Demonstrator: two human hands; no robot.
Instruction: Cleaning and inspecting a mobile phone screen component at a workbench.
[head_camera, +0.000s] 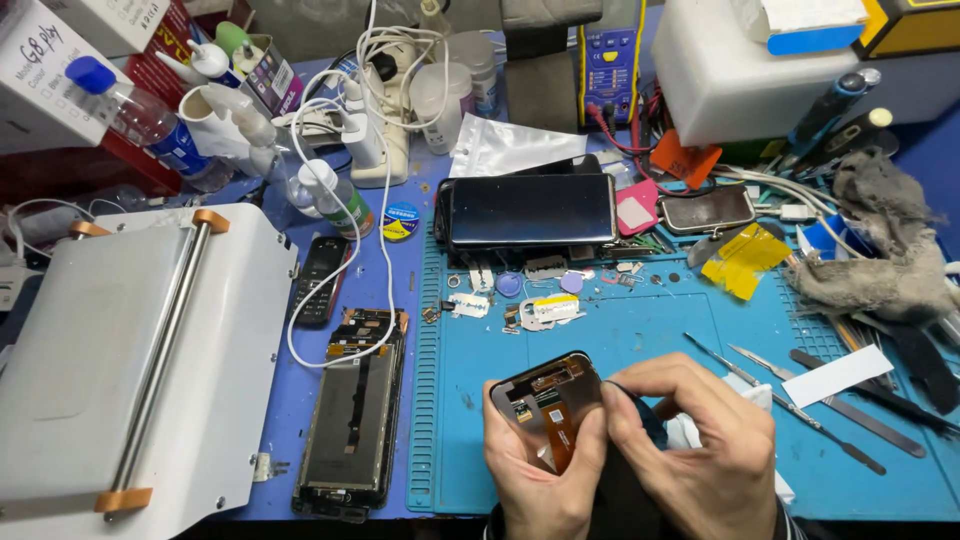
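Copper-backed phone screen (548, 400), long axis toward viewer, both hands gripping: left hand (535, 470), right hand (690, 450).

a big white machine (120, 350) sits on the left. an open phone (355, 420) lies beside it on the table. a dark phone (530, 210) rests on the blue mat (650, 330), near tweezers (760, 385) and a grey rag (880, 250).

Glossy dark glass on the phone (531, 209); matt blue rubbery work mat (640, 330). Bare metal tweezers (745, 375), crumpled grey cloth rag (880, 255), smooth white-painted metal machine (120, 350).
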